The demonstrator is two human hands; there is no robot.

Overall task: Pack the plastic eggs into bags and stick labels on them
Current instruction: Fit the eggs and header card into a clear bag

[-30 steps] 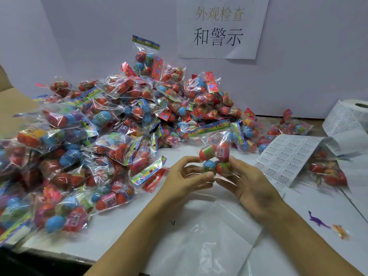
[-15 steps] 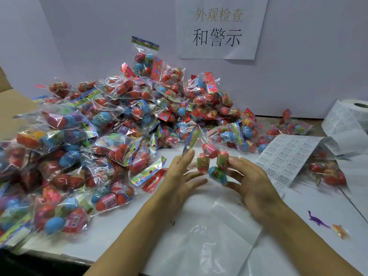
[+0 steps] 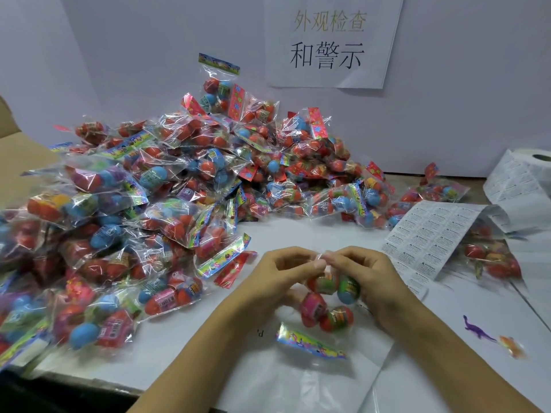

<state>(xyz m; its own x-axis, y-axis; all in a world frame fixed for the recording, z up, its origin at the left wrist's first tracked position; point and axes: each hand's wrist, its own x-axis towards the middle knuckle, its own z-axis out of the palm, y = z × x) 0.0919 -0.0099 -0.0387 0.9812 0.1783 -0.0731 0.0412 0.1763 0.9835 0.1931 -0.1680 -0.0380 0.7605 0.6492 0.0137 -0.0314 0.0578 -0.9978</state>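
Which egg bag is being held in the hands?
The bag of eggs hanging between the left hand and right hand, header card down; the rest lie heaped.

A single head-worn wide-angle view looks forward and down from close above the hands (image 3: 322, 275), across the white tabletop (image 3: 185, 350) toward the back wall (image 3: 462, 84).

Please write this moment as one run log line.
left hand: pinches bag top | right hand: pinches bag top | bag of eggs: hangs | label sheet: untouched
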